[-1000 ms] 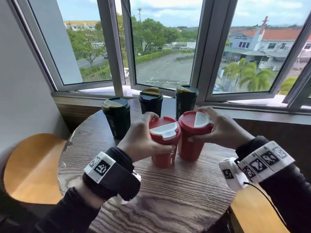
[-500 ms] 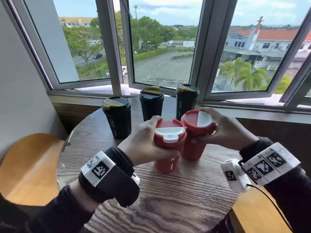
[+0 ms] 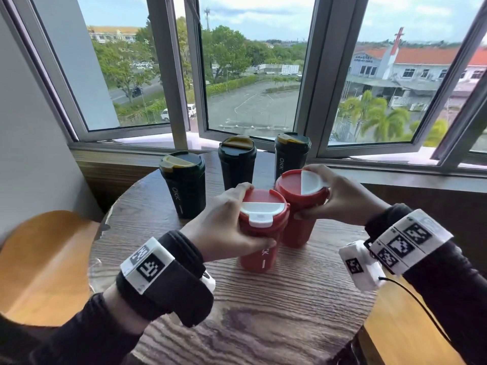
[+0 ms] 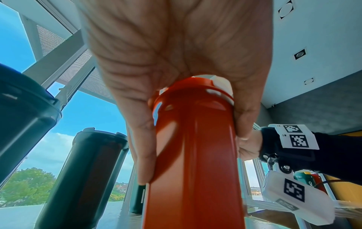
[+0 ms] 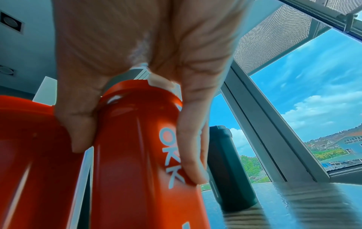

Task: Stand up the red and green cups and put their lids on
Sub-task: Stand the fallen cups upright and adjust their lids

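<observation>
— What do we have at the centre?

— Two smooth red plastic cups, both upright with lids on. The near red cup (image 3: pixel 259 248) stands on the round wooden table (image 3: pixel 276 306), its red lid (image 3: pixel 263 206) carrying a white half-moon flap. The far red cup (image 3: pixel 299 225) stands just behind and to the right, very close to the first; whether they touch we cannot tell. Its lid (image 3: pixel 301 184) has the same white flap.

— And our hands?

— Our left hand (image 3: pixel 224 227) wraps the near cup's upper wall and lid rim, thumb across the front, fingers curled round the far side (the left wrist view shows the palm over the lid). Our right hand (image 3: pixel 340 198) grips the far cup the same way, fingers curled over the lid edge, thumb against the wall.

— The green ones?

— Three dark green cups, all upright and lidded with yellowish flaps: the left green cup (image 3: pixel 184 185), the middle green cup (image 3: pixel 237 162) and the right green cup (image 3: pixel 291 154), in an arc behind the red pair, near the window sill (image 3: pixel 395 167).

— Room around them?

— Grained tabletop lies bare toward us, up to the curved near edge. A round yellow stool (image 3: pixel 39 267) sits left of the table.
</observation>
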